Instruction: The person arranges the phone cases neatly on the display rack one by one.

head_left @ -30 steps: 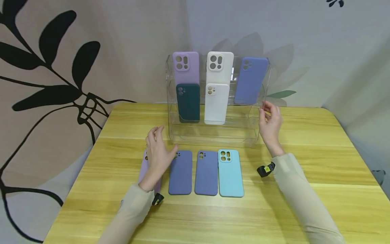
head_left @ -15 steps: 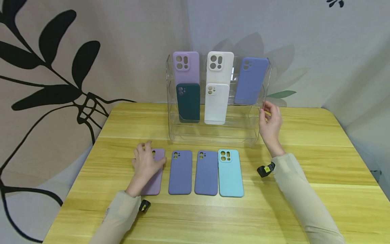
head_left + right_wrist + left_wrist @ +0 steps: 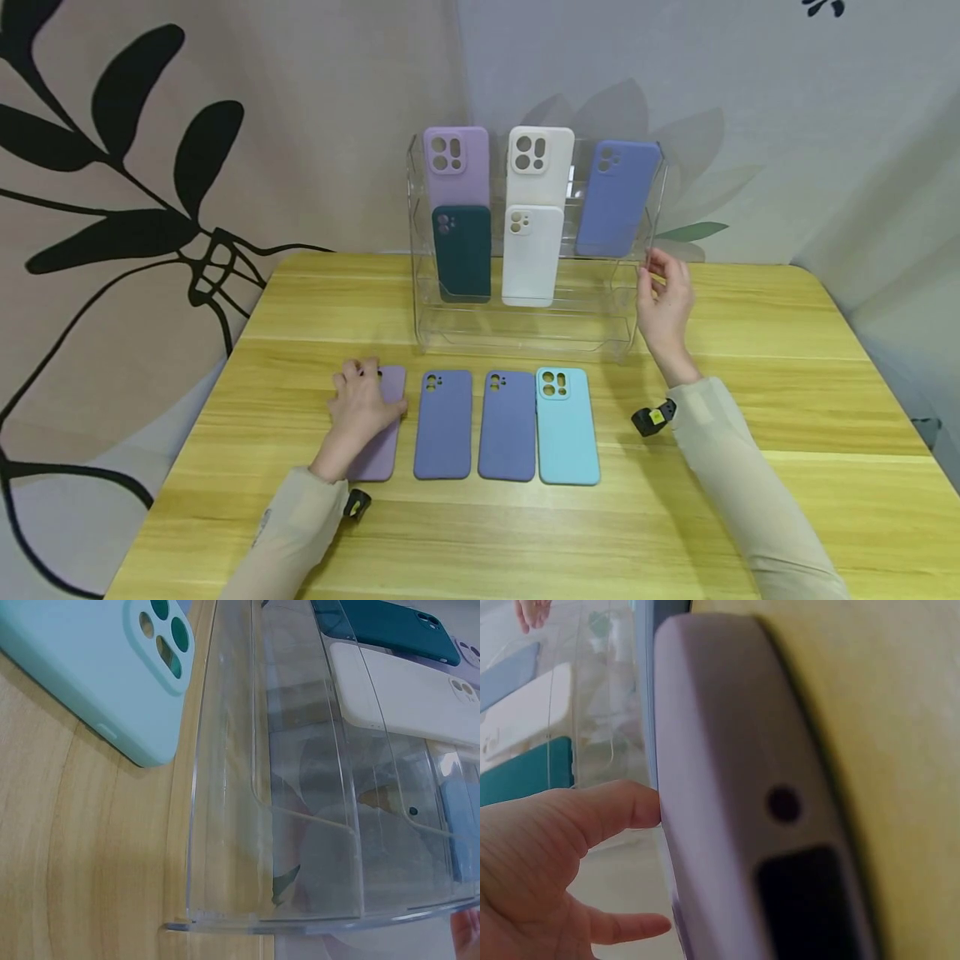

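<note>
My left hand [image 3: 358, 408] spans the leftmost phone case on the table, a purple one [image 3: 384, 442], with the thumb on its right edge and the fingers over its upper left. Seen from the left wrist, that case [image 3: 712, 750] shows its end with a dark port cutout, and the thumb touches its side. My right hand [image 3: 666, 304] pinches the right edge of a clear acrylic display rack [image 3: 525, 342]. Only a bit of that hand [image 3: 466, 934] appears in the right wrist view.
Right of the purple case lie two blue-violet cases [image 3: 443, 425] [image 3: 507, 429] and a turquoise one [image 3: 568, 437]. The rack bears a lilac case [image 3: 468, 187], white cases [image 3: 542, 187] [image 3: 531, 262], a dark green one [image 3: 462, 262] and a blue one [image 3: 617, 204]. A wall stands behind.
My left hand has moved left and down from near the rack onto the purple case, its fingers drawing in around it. The right hand stays at the rack's edge.
</note>
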`<state>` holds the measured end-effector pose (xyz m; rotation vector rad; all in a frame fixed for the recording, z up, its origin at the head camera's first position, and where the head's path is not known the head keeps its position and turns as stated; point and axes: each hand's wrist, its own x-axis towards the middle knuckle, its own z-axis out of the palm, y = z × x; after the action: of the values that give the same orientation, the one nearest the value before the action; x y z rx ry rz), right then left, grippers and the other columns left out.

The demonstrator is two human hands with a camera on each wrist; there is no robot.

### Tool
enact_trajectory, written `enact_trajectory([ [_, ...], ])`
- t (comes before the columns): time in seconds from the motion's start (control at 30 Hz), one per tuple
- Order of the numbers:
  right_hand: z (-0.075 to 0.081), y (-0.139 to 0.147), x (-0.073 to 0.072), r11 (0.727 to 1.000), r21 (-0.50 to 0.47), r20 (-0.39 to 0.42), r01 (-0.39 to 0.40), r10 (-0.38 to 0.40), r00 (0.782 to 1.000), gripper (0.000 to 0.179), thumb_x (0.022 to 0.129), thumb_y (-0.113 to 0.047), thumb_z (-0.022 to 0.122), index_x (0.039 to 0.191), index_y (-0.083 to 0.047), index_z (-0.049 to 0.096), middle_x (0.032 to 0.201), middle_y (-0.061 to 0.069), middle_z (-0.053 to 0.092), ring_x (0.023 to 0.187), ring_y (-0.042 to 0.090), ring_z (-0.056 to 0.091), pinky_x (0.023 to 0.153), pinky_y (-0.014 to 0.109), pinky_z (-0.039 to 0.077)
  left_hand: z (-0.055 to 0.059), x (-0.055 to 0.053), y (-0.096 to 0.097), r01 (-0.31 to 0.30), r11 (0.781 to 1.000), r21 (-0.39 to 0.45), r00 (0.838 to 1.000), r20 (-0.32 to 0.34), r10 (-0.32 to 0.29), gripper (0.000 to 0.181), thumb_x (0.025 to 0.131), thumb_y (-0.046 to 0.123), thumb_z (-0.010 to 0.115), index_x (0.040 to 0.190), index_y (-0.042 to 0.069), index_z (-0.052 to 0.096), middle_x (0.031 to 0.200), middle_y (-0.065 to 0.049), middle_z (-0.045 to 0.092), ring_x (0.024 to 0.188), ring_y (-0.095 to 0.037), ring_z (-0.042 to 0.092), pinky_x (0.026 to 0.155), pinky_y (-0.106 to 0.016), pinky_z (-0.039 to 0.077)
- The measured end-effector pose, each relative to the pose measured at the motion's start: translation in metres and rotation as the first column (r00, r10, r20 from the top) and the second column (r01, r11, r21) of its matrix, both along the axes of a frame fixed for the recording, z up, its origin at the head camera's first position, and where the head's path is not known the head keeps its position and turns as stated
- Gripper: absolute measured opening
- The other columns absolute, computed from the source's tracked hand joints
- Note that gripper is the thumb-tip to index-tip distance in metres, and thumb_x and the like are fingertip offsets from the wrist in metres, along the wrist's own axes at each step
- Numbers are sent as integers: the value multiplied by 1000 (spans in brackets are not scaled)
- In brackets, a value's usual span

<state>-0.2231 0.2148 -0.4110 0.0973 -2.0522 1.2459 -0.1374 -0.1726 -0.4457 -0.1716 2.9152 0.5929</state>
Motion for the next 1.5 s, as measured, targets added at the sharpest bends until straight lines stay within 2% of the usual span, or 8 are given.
enact_trajectory([
  [0.17,0,0,0,1000,9,-10,2,-2,1000,24,91,5,52,113,14,55,109,27,53,97,33,58,80,8,44,0,-2,0,-15,1000,3,999,44,14,84,73,29,75,137,-7,34,134,-38,25,119,-53,28,80,-68,39],
  [0.33,1,0,0,1000,11,-6,-3,3,1000,25,91,4,52,114,14,55,109,27,53,98,32,57,80,8,44,-1,-4,-1,-25,1000,16,999,47,24,85,72,30,76,137,-6,35,135,-37,26,119,-52,27,81,-68,39],
  [0.63,1,0,1,1000,2,5,-3,3,1000,25,91,4,52,114,14,55,109,27,53,99,30,57,80,8,44,6,-5,4,-21,999,47,999,-42,23,83,69,30,75,136,-1,38,137,-33,27,120,-49,29,80,-68,40],
  [0.9,2,-1,2,1000,-5,20,-3,3,1000,26,92,3,52,116,13,55,110,27,52,100,29,57,82,10,45,20,0,19,31,995,94,989,-149,-17,77,69,32,75,133,2,44,138,-28,31,119,-47,32,76,-63,42],
  [1.1,1,-1,1,1000,-6,15,-8,8,1000,26,92,4,52,115,14,54,110,27,52,100,29,57,82,11,45,29,3,34,98,986,135,967,-245,-63,74,69,30,76,131,3,46,137,-26,33,116,-44,35,73,-57,44],
  [1.3,1,-1,1,1000,-4,9,-5,5,1000,25,91,4,52,115,14,54,110,27,52,99,30,57,81,9,45,38,3,52,155,969,190,937,-340,-84,73,66,25,77,130,3,47,133,-24,36,111,-42,37,76,-54,42],
  [1.5,1,-1,1,1000,-14,12,-9,9,1000,25,92,4,52,115,13,54,110,27,52,99,30,56,82,11,46,48,-2,72,207,953,222,904,-416,-99,70,66,22,76,128,5,49,132,-23,38,111,-39,37,76,-51,42],
])
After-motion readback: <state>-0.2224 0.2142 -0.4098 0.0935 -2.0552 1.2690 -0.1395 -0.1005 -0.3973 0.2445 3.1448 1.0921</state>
